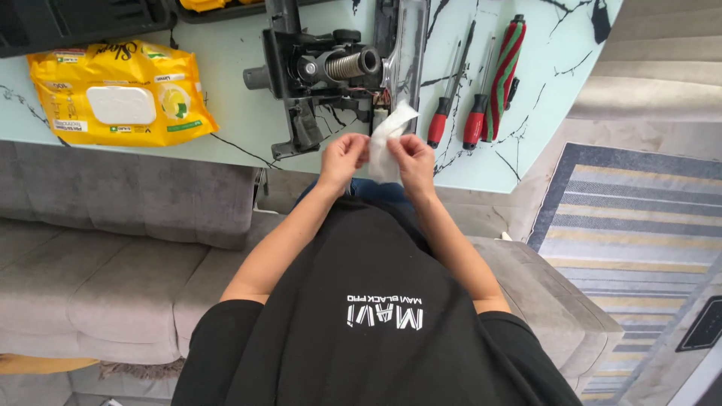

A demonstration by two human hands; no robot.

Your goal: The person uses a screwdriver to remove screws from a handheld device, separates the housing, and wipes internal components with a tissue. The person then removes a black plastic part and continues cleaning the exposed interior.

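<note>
Both my hands hold a white wet wipe (388, 139) between them, just in front of the table's near edge. My left hand (342, 156) pinches its left side and my right hand (412, 156) grips its right side. The wipe stands up crumpled between my fingers. Just beyond it on the pale marbled table (241, 120) lies a black vacuum cleaner head (331, 75), opened up with a ribbed hose and wires showing.
A yellow pack of wet wipes (120, 94) lies at the table's left. Two red-handled screwdrivers (459, 113) and a red-and-green brush roller (504, 75) lie to the right. A black case (68, 22) sits at the far left. I sit on a grey sofa (113, 256); a striped rug (632, 233) is at right.
</note>
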